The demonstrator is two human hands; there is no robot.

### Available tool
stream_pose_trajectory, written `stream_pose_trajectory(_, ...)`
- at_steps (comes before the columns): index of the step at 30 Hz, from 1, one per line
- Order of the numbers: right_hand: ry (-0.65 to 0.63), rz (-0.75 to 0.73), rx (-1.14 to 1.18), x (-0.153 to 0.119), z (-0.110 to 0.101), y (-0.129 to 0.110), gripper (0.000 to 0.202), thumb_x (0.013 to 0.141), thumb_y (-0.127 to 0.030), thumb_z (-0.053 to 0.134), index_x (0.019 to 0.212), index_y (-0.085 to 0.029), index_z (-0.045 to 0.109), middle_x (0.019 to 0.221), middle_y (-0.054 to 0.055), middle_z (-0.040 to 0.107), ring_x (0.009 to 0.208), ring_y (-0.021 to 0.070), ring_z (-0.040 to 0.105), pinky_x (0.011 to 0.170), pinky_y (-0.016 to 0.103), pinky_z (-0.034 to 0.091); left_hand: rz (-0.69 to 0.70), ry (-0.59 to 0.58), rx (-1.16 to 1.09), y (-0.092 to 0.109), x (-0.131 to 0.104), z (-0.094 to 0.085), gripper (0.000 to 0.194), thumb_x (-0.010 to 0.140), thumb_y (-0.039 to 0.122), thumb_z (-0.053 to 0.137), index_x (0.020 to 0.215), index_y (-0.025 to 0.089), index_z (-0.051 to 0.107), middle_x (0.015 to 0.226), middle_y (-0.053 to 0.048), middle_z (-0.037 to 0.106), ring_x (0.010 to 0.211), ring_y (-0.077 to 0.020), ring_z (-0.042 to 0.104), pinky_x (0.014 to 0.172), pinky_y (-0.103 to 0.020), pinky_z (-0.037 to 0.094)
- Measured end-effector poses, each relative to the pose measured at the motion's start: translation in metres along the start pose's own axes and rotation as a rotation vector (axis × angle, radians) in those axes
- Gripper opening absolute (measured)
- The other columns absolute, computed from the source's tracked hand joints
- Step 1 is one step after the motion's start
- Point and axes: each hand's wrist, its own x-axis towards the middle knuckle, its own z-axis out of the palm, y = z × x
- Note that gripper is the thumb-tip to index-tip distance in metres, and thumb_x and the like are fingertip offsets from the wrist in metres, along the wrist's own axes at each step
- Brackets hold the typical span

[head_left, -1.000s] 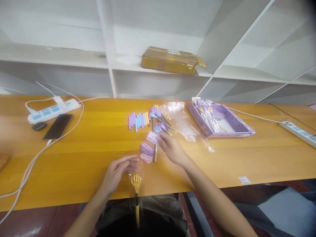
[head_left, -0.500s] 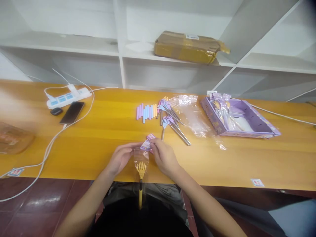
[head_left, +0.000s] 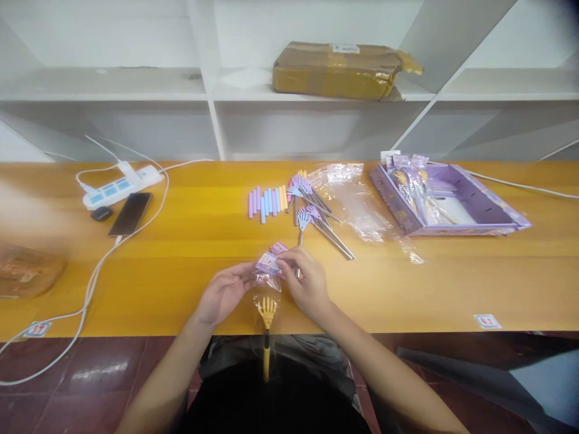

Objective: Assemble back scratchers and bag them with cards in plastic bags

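The table (head_left: pixel 407 289) is wide and yellow-brown, and shiny. At its front edge, near the middle, lies a yellow back scratcher (head_left: pixel 267 313) in a clear bag (head_left: pixel 270 281), with its handle poking out past the edge. The two hands are close but not touching. The right hand (head_left: pixel 307 282) pinches a small card (head_left: pixel 268 263) at the top of the bag. The left hand (head_left: pixel 226 293) has its fingers by the bag's top; I cannot tell how tight they are.

Toward the back edge are colored sticks (head_left: pixel 267 202), a pile of back scratchers (head_left: pixel 312 214) and loose clear bags (head_left: pixel 362 214). A purple box (head_left: pixel 474 229) sits right of them. Near the back left corner are a white power strip (head_left: pixel 122 185) and a black phone (head_left: pixel 130 214). A sticker (head_left: pixel 487 320) is on the front edge, to the right.

Behind the table stands a white shelf (head_left: pixel 154 90) with a brown taped box (head_left: pixel 335 71). The floor (head_left: pixel 99 367) has dark red tiles.
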Motion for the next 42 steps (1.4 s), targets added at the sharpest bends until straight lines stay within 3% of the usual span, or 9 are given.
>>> stream_pose_trajectory(7, 0.039, 0.059, 0.021, -0.001, 0.001, -0.001, 0.016, 0.108, -0.033, 0.058, 0.100, -0.023, 0.067, 0.091, 0.004, 0.068, 0.072, 0.0156, 0.063, 0.069, 0.030, 0.053, -0.019, -0.034, 0.007, 0.003, 0.000, 0.003, 0.045, 0.090, 0.031, 0.062, 0.127, 0.012, 0.081, 0.135, -0.018, 0.077, 0.127, -0.0357, 0.070, 0.116, -0.053, 0.047)
stream_pose_trajectory(11, -0.096, -0.017, -0.012, -0.002, -0.003, -0.002, 0.014, 0.108, -0.028, 0.057, 0.101, -0.023, 0.067, 0.088, 0.003, 0.065, 0.075, 0.0168, 0.063, 0.070, 0.030, 0.052, 0.000, -0.011, 0.011, 0.002, 0.001, 0.004, 0.043, 0.089, 0.033, 0.063, 0.123, 0.015, 0.083, 0.136, -0.016, 0.077, 0.133, -0.0362, 0.066, 0.114, -0.052, 0.047)
stream_pose_trajectory(16, -0.204, -0.084, -0.082, 0.001, -0.013, -0.001, 0.011, 0.109, -0.024, 0.057, 0.113, -0.024, 0.067, 0.095, 0.005, 0.068, 0.085, 0.0190, 0.066, 0.079, 0.032, 0.055, -0.003, 0.043, 0.091, -0.001, 0.000, 0.000, 0.045, 0.089, 0.034, 0.065, 0.125, 0.014, 0.083, 0.130, -0.017, 0.079, 0.103, -0.0284, 0.070, 0.086, -0.039, 0.050)
stream_pose_trajectory(18, -0.264, -0.115, -0.101, 0.003, -0.017, -0.003, 0.014, 0.110, -0.023, 0.055, 0.116, -0.024, 0.067, 0.099, 0.006, 0.069, 0.090, 0.0199, 0.068, 0.083, 0.033, 0.056, 0.003, 0.040, 0.087, -0.001, 0.000, 0.000, 0.044, 0.089, 0.035, 0.065, 0.123, 0.014, 0.084, 0.130, -0.017, 0.079, 0.101, -0.0277, 0.068, 0.081, -0.037, 0.048)
stream_pose_trajectory(24, -0.329, -0.172, -0.140, 0.005, -0.022, -0.011, 0.017, 0.111, -0.022, 0.053, 0.119, -0.024, 0.068, 0.108, 0.009, 0.067, 0.102, 0.0213, 0.067, 0.088, 0.035, 0.057, 0.015, -0.015, 0.080, -0.001, 0.000, -0.001, 0.048, 0.093, 0.033, 0.059, 0.129, 0.011, 0.080, 0.135, -0.018, 0.077, 0.107, -0.0286, 0.067, 0.085, -0.036, 0.047)
stream_pose_trajectory(30, -0.356, -0.221, -0.175, -0.001, -0.027, -0.015, 0.030, 0.108, -0.021, 0.058, 0.136, -0.027, 0.065, 0.113, 0.009, 0.055, 0.098, 0.0214, 0.062, 0.085, 0.038, 0.058, 0.085, -0.098, 0.052, 0.000, -0.001, -0.001, 0.050, 0.095, 0.031, 0.055, 0.135, 0.010, 0.077, 0.144, -0.016, 0.073, 0.140, -0.0361, 0.059, 0.120, -0.047, 0.037)
stream_pose_trajectory(34, -0.376, -0.261, -0.207, -0.002, -0.033, -0.020, 0.047, 0.104, -0.022, 0.064, 0.150, -0.030, 0.058, 0.123, 0.012, 0.049, 0.112, 0.0261, 0.058, 0.095, 0.045, 0.059, 0.084, -0.130, 0.049, 0.001, 0.000, 0.000, 0.052, 0.095, 0.030, 0.053, 0.138, 0.011, 0.075, 0.147, -0.015, 0.071, 0.145, -0.0374, 0.056, 0.125, -0.051, 0.033)
stream_pose_trajectory(38, -0.426, -0.206, -0.178, -0.001, -0.035, -0.025, 0.041, 0.103, -0.023, 0.066, 0.144, -0.030, 0.063, 0.129, 0.013, 0.047, 0.127, 0.0291, 0.053, 0.108, 0.051, 0.055, 0.092, -0.136, 0.050, 0.002, 0.000, 0.002, 0.052, 0.094, 0.030, 0.054, 0.137, 0.011, 0.076, 0.147, -0.015, 0.071, 0.147, -0.0369, 0.055, 0.126, -0.050, 0.032)
stream_pose_trajectory(42, -0.432, -0.157, -0.142, -0.005, -0.032, -0.027, 0.039, 0.103, -0.023, 0.066, 0.142, -0.028, 0.063, 0.130, 0.013, 0.047, 0.128, 0.0286, 0.054, 0.109, 0.049, 0.054, 0.093, -0.140, 0.063, 0.003, 0.000, 0.003, 0.051, 0.096, 0.030, 0.053, 0.137, 0.012, 0.076, 0.147, -0.015, 0.071, 0.146, -0.0373, 0.056, 0.126, -0.051, 0.033)
